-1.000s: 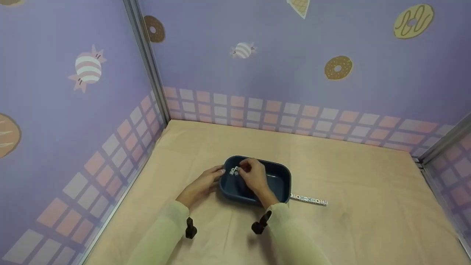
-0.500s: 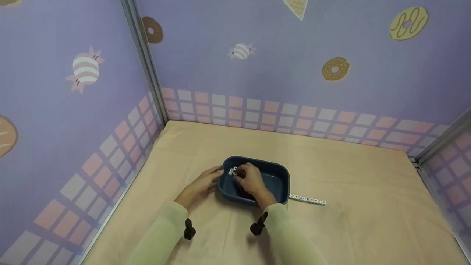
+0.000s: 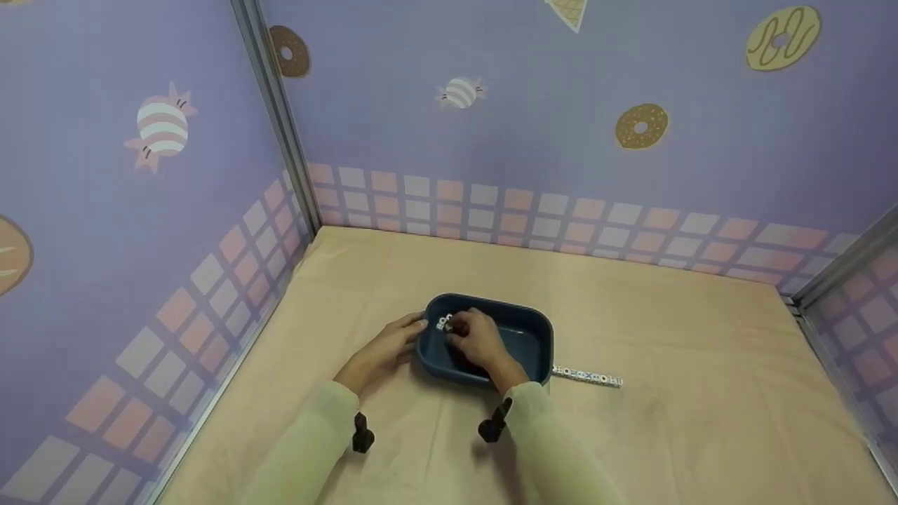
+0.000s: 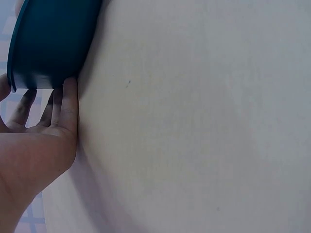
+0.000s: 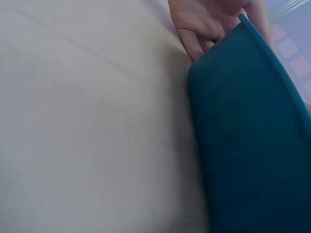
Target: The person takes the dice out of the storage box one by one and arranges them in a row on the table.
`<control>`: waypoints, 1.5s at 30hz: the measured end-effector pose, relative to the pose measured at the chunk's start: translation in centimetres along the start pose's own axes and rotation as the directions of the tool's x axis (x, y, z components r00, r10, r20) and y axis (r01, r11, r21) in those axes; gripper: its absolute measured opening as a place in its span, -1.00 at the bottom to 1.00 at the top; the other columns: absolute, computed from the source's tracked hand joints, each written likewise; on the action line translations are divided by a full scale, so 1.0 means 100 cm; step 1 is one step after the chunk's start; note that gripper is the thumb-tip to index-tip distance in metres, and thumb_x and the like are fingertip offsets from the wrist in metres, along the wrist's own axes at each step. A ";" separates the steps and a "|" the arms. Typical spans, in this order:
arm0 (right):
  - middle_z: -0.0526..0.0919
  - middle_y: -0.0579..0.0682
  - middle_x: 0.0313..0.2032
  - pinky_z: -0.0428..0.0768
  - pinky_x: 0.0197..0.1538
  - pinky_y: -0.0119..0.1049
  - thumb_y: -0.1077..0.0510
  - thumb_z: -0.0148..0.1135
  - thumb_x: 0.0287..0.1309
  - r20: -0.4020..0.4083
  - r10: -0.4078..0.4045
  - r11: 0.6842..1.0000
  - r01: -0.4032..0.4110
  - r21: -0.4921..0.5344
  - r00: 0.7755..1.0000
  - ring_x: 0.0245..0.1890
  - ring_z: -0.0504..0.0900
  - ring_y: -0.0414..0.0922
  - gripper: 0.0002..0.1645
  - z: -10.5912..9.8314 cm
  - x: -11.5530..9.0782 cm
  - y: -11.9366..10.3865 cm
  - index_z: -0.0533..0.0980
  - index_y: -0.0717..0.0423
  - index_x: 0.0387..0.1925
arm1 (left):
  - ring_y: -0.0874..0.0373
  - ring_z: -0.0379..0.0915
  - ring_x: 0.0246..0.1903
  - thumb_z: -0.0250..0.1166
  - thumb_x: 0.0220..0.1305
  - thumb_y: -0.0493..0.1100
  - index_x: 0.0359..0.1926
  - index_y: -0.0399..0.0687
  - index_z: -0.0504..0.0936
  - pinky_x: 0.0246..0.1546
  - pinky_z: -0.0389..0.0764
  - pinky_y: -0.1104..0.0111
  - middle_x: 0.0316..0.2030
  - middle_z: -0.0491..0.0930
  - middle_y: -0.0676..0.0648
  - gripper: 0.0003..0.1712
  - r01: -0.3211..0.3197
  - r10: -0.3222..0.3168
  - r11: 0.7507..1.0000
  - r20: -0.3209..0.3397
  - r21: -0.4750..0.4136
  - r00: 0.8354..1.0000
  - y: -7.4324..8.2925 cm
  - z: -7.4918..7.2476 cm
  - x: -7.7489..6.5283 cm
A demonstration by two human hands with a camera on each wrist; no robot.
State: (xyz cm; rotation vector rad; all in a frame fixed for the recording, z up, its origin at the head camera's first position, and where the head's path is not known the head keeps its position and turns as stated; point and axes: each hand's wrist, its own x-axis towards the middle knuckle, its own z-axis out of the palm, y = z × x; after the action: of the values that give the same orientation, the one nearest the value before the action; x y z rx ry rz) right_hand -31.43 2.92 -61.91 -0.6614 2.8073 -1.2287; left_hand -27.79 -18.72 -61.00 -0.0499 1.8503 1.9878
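Observation:
A dark blue rectangular tray (image 3: 518, 330) with high walls stands on the cloth-covered table. At its left end my left hand (image 3: 384, 351) presses straight fingers against the outer wall, with the thumb at the rim; the left wrist view shows those fingers (image 4: 69, 104) low on the wall. Inside the tray my right hand (image 3: 483, 345) has its fingers curled, and thumb and forefinger pinch a small whitish letter bead, mostly hidden. Several white letter beads (image 3: 441, 323) lie beside those fingertips. In the right wrist view the tray's side hides the right hand.
A straight row of white letter beads (image 3: 589, 377) lies on the table just right of the tray. The cream cloth (image 3: 673, 421) covers the table. Purple printed walls (image 3: 561, 140) stand behind and at both sides, with a metal post (image 3: 277, 119) in the left corner.
My right hand has dipped slightly lower in the tray, its fingertips closer together by the beads. My left hand and the tray stay put. The head view shifts slightly.

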 end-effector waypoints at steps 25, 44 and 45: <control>0.69 -0.07 -0.25 0.64 -0.14 -0.24 0.24 0.40 0.36 -0.163 -0.091 0.986 0.112 0.123 0.982 -0.25 0.62 -0.15 -0.86 -0.028 -0.008 -0.007 0.69 0.20 -0.10 | -0.15 0.38 0.45 0.12 0.66 0.04 0.64 -0.09 0.22 0.41 0.48 0.02 0.52 0.34 -0.26 -0.30 0.027 -0.027 1.000 -0.017 0.004 0.999 0.007 0.003 0.003; 0.73 -0.15 -0.27 0.66 -0.24 -0.33 0.31 0.46 0.31 -0.181 -0.096 0.990 0.076 -0.115 0.979 -0.25 0.68 -0.15 -0.86 -0.195 -0.133 0.103 0.70 0.17 -0.11 | -0.19 0.31 0.49 0.11 0.66 0.06 0.64 -0.08 0.23 0.44 0.42 -0.05 0.54 0.31 -0.25 -0.30 0.027 -0.025 0.999 -0.041 0.038 0.999 0.003 0.001 -0.001; 0.73 -0.13 -0.26 0.65 -0.23 -0.35 0.33 0.46 0.30 -0.189 -0.068 0.992 0.046 -0.118 0.980 -0.25 0.68 -0.13 -0.85 -0.199 -0.140 0.110 0.70 0.19 -0.11 | -0.19 0.31 0.49 0.11 0.66 0.06 0.64 -0.08 0.23 0.44 0.42 -0.05 0.55 0.31 -0.25 -0.30 0.025 -0.023 0.999 -0.039 0.041 0.999 0.003 0.001 -0.001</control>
State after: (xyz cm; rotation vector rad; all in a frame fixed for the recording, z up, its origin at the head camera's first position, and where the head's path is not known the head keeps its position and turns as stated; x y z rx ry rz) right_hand -26.21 28.87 -58.07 -0.6669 3.0565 -1.2121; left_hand -27.76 -18.63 -60.67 -0.0979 1.9056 1.9442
